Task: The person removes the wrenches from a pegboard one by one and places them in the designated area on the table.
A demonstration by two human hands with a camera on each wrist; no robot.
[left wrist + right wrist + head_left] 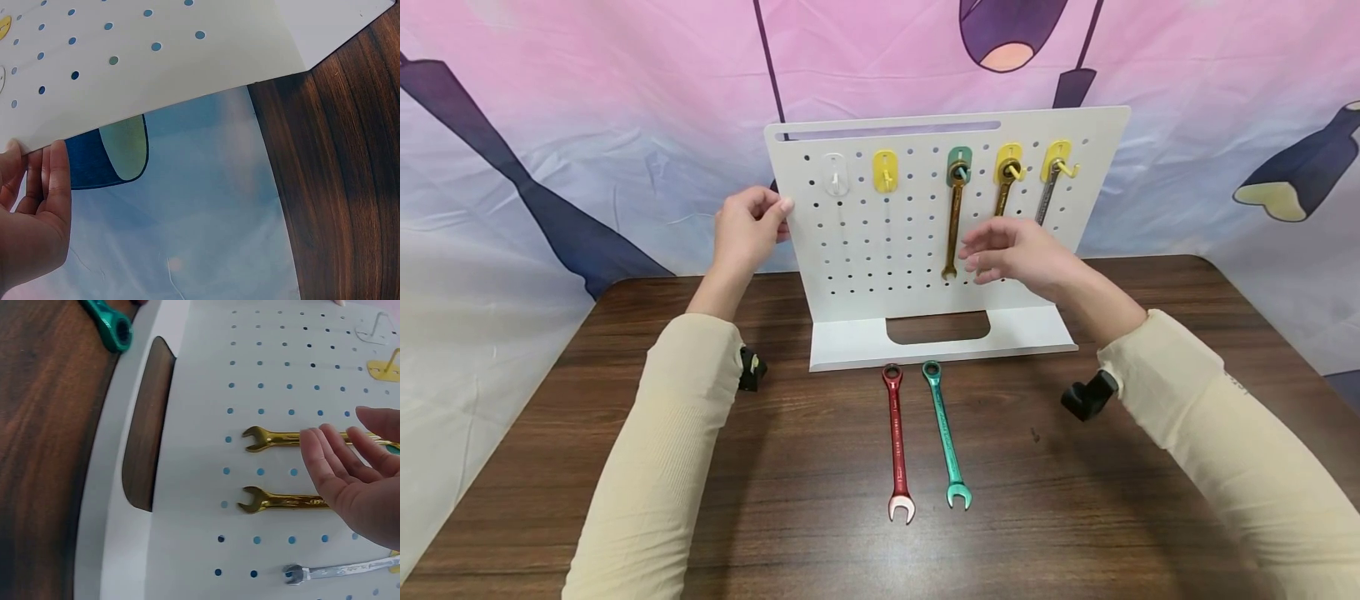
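Observation:
My left hand (748, 225) pinches the left edge of a white pegboard (880, 304) between thumb and fingers. In front of the board hovers my right hand (1018, 254), fingers loosely bent and holding nothing, beside a gold wrench (955, 225) on a green hook (959, 158). A second gold wrench (281, 500) hangs from a yellow hook (1009, 154), partly behind that hand in the head view. Farthest right, a silver wrench (1048, 192) hangs on another yellow hook (1057, 154). A red wrench (897, 442) and a green wrench (947, 433) lie on the table.
On the board's left side, a clear hook (835, 175) and a yellow hook (885, 171) carry nothing. The board's base stands on a dark wooden table (820, 500). Behind it hangs a pink and blue patterned cloth (647, 150).

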